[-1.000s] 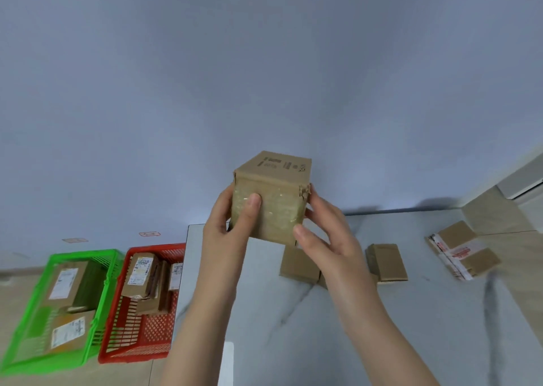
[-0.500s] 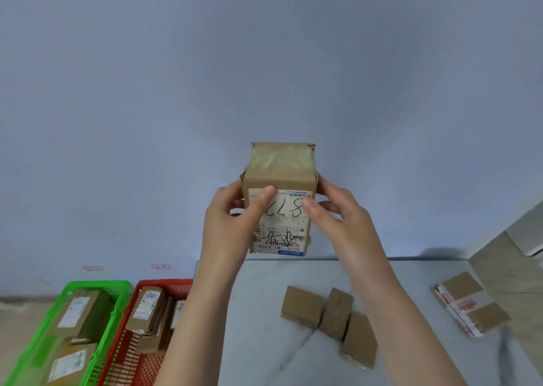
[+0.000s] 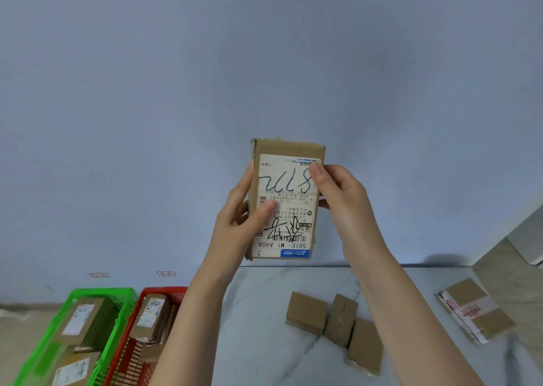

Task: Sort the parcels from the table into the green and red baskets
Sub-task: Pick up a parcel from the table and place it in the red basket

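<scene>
Soft, even, cool light filled the scene and tinted the plain pale wall (image 3: 264, 62) bluish, brightest low at the centre. A dim shadow (image 3: 440, 259) lay where the white marbled table (image 3: 258, 327) met it. The brown cardboard parcel with a white printed label (image 3: 286, 206) was sharp, its print legible. The green plastic mesh basket (image 3: 100, 291) in the corner looked smeared and stretched by the wide lens.
</scene>
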